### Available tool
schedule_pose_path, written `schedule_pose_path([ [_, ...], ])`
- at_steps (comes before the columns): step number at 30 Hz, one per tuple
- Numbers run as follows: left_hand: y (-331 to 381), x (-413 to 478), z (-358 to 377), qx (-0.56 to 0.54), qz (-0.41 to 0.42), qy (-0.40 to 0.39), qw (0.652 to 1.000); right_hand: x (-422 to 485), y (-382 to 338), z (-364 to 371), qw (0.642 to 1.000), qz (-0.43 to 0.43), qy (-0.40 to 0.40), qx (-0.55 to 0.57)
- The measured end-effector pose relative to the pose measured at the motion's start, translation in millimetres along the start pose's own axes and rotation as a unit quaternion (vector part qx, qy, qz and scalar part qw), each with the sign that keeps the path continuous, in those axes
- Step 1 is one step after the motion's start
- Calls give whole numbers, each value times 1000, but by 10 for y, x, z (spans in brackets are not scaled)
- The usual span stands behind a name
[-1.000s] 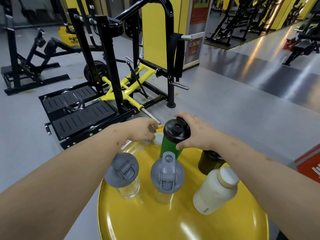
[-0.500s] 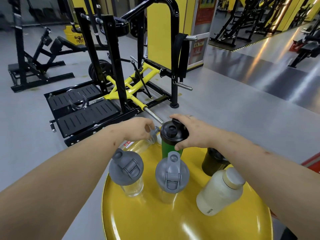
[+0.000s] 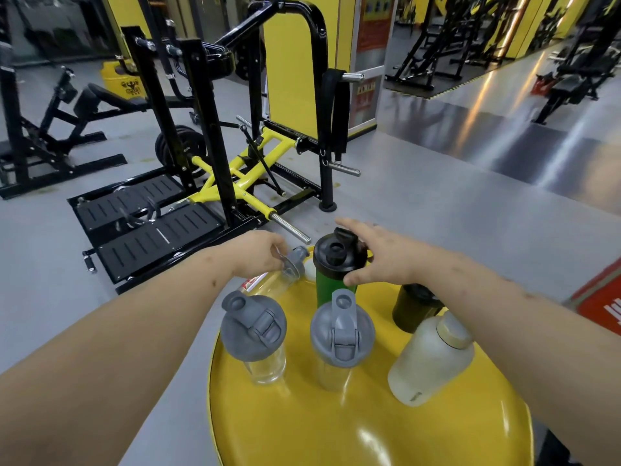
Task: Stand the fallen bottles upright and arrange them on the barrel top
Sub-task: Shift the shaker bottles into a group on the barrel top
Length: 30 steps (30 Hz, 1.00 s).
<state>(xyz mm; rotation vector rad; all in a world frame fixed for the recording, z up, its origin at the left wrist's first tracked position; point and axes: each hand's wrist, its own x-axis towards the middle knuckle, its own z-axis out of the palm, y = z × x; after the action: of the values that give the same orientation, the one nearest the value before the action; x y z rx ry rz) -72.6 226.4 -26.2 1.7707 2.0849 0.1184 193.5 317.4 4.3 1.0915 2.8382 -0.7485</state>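
On the round yellow barrel top (image 3: 353,428) stand two clear shakers with grey lids, one at the left (image 3: 255,334) and one in the middle (image 3: 339,338). A cream bottle (image 3: 430,361) stands tilted at the right and a dark olive bottle (image 3: 413,311) behind it, partly hidden by my right arm. My right hand (image 3: 379,260) rests against the black lid of an upright green shaker (image 3: 331,274), thumb on its side, fingers spread. My left hand (image 3: 258,253) grips a clear bottle with a grey cap (image 3: 279,277) lying tilted at the barrel's far left edge.
A black and yellow gym machine (image 3: 215,169) with footplates stands on the grey floor beyond the barrel. A chrome bar end (image 3: 292,228) points toward the barrel. A red sign (image 3: 601,304) shows at the right. More machines stand far behind.
My right hand has loosened on the green shaker's lid and its fingers have spread. My left hand has lifted the clear bottle's grey cap end into sight.
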Motion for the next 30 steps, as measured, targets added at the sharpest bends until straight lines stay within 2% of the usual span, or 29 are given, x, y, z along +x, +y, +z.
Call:
schedule_pose_path([
  [10,-103,-282,-19,-1,-41,11,999,-72,-110,13,1000,6,17,-25],
  [15,-146,-382,3,-24,-62,24,998,-130,-138,-32,1000,1,1,-19],
  [19,-257,-377,-53,-38,-68,32,996,-133,-218,-98,999,4,48,-13],
  [24,-389,-257,-112,-26,-70,30,997,9,-379,-136,992,49,113,-22],
  [30,-653,92,70,-15,-74,-24,997,198,-480,-69,989,81,116,-40],
])
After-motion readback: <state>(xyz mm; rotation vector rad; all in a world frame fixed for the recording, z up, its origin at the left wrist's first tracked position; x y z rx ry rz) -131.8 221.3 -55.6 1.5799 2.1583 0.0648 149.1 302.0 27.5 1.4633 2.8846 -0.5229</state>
